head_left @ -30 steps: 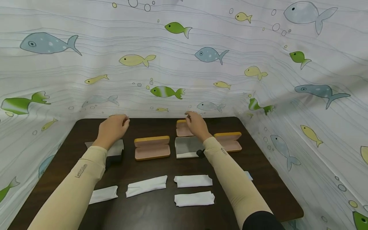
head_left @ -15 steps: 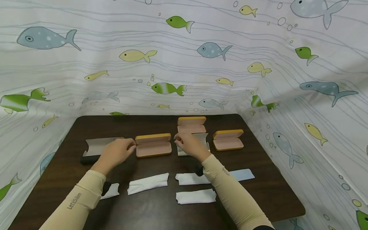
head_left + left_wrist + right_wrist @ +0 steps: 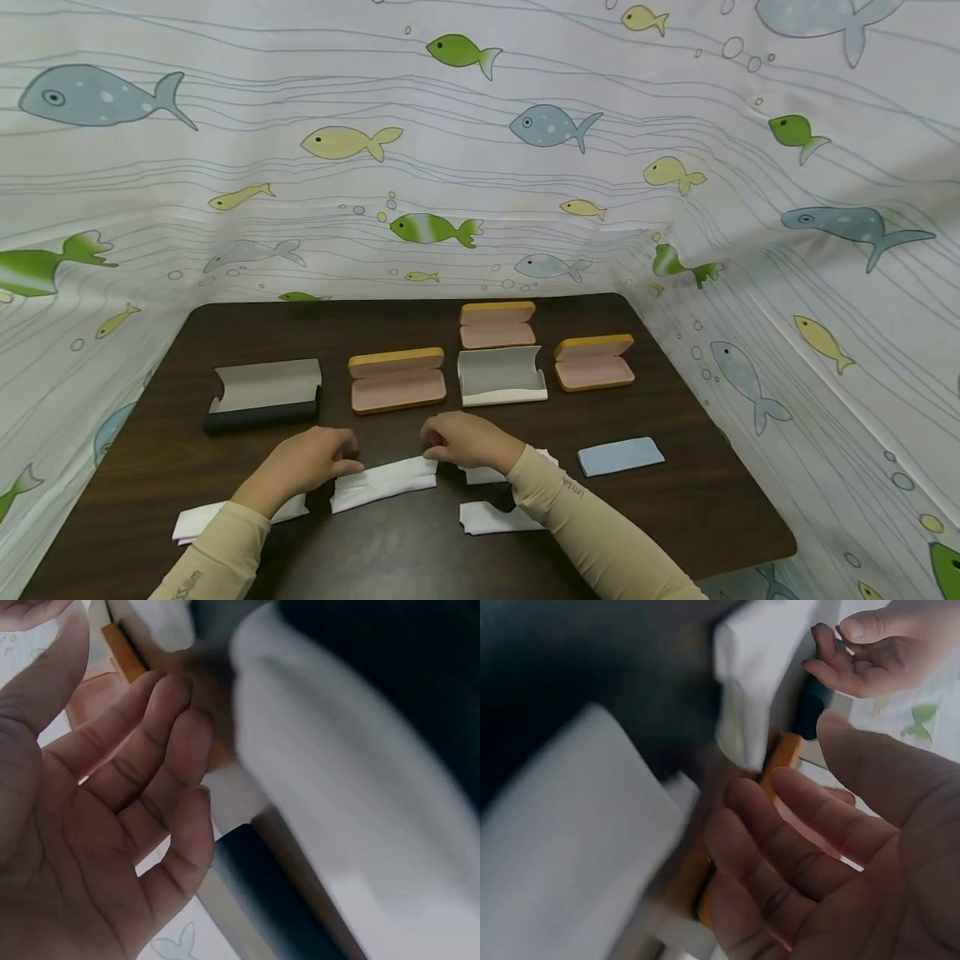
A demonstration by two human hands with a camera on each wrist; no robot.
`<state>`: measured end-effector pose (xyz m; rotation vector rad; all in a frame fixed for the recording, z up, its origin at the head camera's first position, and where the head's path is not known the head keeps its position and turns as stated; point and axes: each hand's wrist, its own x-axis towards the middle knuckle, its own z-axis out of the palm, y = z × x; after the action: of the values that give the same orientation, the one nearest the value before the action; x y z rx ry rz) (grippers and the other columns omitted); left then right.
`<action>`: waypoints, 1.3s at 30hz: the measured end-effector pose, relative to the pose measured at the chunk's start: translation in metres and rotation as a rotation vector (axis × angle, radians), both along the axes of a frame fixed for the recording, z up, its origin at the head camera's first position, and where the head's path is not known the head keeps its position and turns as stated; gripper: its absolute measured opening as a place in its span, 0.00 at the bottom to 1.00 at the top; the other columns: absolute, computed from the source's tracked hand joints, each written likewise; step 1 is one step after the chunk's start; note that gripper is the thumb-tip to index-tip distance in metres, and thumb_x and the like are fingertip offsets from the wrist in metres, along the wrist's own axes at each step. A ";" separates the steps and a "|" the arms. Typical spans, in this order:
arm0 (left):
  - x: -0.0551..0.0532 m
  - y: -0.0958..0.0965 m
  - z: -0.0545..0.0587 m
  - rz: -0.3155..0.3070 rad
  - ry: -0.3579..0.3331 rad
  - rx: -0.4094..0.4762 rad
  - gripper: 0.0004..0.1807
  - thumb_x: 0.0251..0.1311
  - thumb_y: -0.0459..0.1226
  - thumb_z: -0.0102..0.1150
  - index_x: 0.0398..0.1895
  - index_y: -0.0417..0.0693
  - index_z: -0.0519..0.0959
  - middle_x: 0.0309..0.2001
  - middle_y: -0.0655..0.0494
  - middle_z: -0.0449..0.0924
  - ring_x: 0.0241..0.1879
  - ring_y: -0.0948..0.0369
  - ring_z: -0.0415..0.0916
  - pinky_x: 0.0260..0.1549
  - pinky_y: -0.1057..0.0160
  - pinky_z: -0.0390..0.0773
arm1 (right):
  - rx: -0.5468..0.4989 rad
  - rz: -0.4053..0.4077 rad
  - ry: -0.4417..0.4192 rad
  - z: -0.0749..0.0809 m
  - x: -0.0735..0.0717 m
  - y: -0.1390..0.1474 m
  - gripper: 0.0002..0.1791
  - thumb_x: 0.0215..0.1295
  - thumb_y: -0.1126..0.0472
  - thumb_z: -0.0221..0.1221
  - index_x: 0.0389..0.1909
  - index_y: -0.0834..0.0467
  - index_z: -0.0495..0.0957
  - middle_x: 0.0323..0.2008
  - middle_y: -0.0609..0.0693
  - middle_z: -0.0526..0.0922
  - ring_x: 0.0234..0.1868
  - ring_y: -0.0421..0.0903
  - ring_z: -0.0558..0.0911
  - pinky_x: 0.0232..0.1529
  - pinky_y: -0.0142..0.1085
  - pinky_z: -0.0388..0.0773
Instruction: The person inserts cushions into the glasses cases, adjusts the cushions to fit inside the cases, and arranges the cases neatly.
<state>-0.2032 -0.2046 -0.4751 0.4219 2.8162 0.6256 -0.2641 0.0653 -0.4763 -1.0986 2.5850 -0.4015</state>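
Left hand (image 3: 306,463) and right hand (image 3: 471,440) are flanking a folded white cloth (image 3: 385,484).
All fingers are bending loosely, holding nothing. An uneven pinch could be loosening the folds, and the right wrist could be dragging the other cloth (image 3: 491,518) below it. The white cloth is lying on the surface (image 3: 375,567) in front of an open glasses case (image 3: 397,392), its long axis running left to right, its right end angling slightly away.
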 end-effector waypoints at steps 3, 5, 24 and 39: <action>0.001 0.001 -0.007 -0.003 -0.014 0.012 0.18 0.56 0.48 0.73 0.41 0.48 0.82 0.25 0.62 0.74 0.23 0.63 0.69 0.23 0.61 0.72 | 0.045 -0.010 0.007 -0.008 0.004 -0.004 0.19 0.69 0.49 0.65 0.55 0.54 0.80 0.37 0.41 0.79 0.35 0.34 0.75 0.37 0.27 0.74; 0.001 0.001 -0.012 -0.014 -0.023 0.031 0.17 0.54 0.48 0.75 0.38 0.50 0.80 0.24 0.62 0.72 0.22 0.63 0.68 0.22 0.61 0.70 | 0.061 -0.021 0.012 -0.012 0.006 -0.007 0.21 0.67 0.48 0.67 0.55 0.54 0.80 0.36 0.41 0.78 0.35 0.34 0.75 0.36 0.27 0.74; 0.007 -0.001 -0.014 -0.128 0.044 0.067 0.16 0.58 0.40 0.73 0.26 0.54 0.72 0.26 0.62 0.65 0.23 0.67 0.61 0.23 0.66 0.64 | 0.092 0.001 0.064 -0.022 0.006 -0.013 0.09 0.68 0.52 0.67 0.33 0.50 0.78 0.31 0.39 0.72 0.31 0.34 0.70 0.33 0.27 0.70; 0.002 -0.017 -0.010 -0.210 -0.148 0.370 0.12 0.67 0.44 0.64 0.31 0.50 0.74 0.30 0.62 0.74 0.29 0.67 0.69 0.28 0.65 0.70 | -0.134 -0.008 -0.227 -0.010 -0.002 0.004 0.06 0.72 0.57 0.63 0.38 0.53 0.76 0.29 0.41 0.73 0.25 0.35 0.70 0.29 0.28 0.68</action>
<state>-0.2016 -0.2218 -0.4848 0.6939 2.4723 1.0843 -0.2663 0.0690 -0.4866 -1.0204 2.3923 -0.6687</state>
